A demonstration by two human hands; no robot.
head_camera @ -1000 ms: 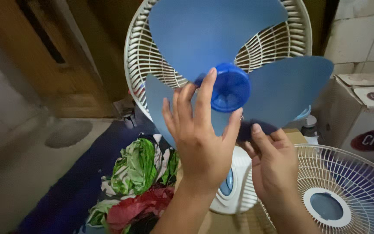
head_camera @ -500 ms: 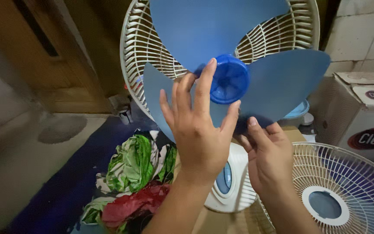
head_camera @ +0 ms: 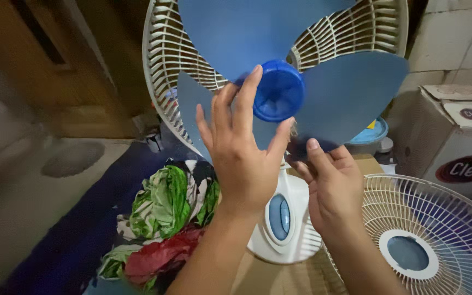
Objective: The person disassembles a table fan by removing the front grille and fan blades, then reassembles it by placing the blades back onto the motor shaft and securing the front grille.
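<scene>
A blue three-bladed fan propeller [head_camera: 350, 93] stands in front of a white rear fan grille [head_camera: 165, 71]. My left hand [head_camera: 241, 158] is raised against it, its fingers spread beside the blue round hub [head_camera: 279, 90], index finger and thumb touching the hub's rim. My right hand [head_camera: 331, 186] pinches the lower edge of a blade with thumb and fingers. The fan's white body [head_camera: 282, 224] with a blue oval panel shows below my hands.
A detached white front grille [head_camera: 432, 240] with a blue centre lies at the lower right. A cardboard box [head_camera: 454, 147] stands at the right. Crumpled green and red cloth [head_camera: 165, 218] lies on a dark blue mat [head_camera: 83, 240]. A wooden door is at the back left.
The propeller and grille sit slightly higher and further left in view. Both hands keep the same hold on hub and blade.
</scene>
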